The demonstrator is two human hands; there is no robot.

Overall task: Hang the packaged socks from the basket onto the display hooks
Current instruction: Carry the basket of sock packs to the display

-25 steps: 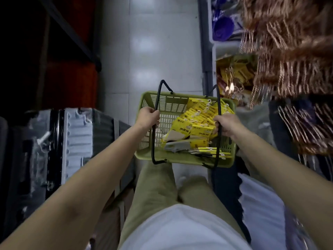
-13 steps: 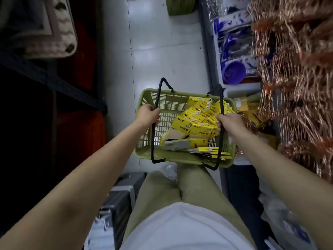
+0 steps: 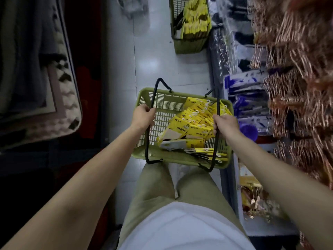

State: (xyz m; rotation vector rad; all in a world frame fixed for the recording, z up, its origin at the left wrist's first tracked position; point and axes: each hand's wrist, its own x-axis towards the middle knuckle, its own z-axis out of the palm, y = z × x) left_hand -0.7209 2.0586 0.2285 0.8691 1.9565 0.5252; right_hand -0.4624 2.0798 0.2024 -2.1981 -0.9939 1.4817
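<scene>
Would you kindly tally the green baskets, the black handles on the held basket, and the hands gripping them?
Green baskets: 2 (held basket, floor basket)
Black handles: 2 (left handle, right handle)
Hands: 2 (left hand, right hand)
Total: 6

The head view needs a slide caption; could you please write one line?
Left hand and right hand grip the black handles of a green basket holding yellow sock packs.

A shop aisle: shopping basket [image 3: 177,158] at centre, bagged goods [image 3: 247,98] shelved at two o'clock, hangers [image 3: 299,73] at three.
</scene>
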